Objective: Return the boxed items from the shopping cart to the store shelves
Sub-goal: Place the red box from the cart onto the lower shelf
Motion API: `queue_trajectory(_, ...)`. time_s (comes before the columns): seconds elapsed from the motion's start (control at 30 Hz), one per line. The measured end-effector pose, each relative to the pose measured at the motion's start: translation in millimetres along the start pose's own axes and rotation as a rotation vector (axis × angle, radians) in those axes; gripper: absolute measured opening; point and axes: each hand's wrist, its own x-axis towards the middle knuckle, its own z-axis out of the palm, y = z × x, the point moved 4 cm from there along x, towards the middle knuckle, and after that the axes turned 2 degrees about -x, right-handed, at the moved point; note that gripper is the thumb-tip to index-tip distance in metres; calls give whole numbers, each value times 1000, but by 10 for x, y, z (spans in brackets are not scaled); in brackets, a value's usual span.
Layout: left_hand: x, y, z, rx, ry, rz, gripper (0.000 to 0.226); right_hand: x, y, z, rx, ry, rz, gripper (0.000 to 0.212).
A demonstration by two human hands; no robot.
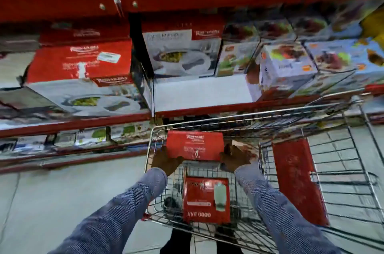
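gripping a red box (195, 145) from both sides, left hand (165, 160) on its left edge, right hand (235, 157) on its right edge, fingers wrapped onto the box. box sits over the front end of the wire cart (353, 170). second red box (206, 199) lies lower in the cart, near the person. bare white gap on the red shelf (199, 91) right above the cart, matching boxed dinnerware (182, 54) behind it.
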Motion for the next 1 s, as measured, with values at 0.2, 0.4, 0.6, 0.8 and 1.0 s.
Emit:
queue_trajectory(0.2,310,-234,135,-252,-98,-114,82,286,289,358,384,-131,153,51)
queue_trajectory(0.4,-67,14,-106,-347,-21,-129,49,-182,37,-33,561,-15,123,17)
queue_trajectory(0.6,-581,330,-477,-498,94,49,27,-795,-261,-647,637,162,-77,16)
queue_trajectory(0.8,-1099,682,-1075,-598,293,204,42,-1262,-536,-1249,629,269,-320,30)
queue_trajectory(1.0,-1545,1211,-1644,-600,525,431,56,-1725,-1026,-1930,533,353,-508,22)
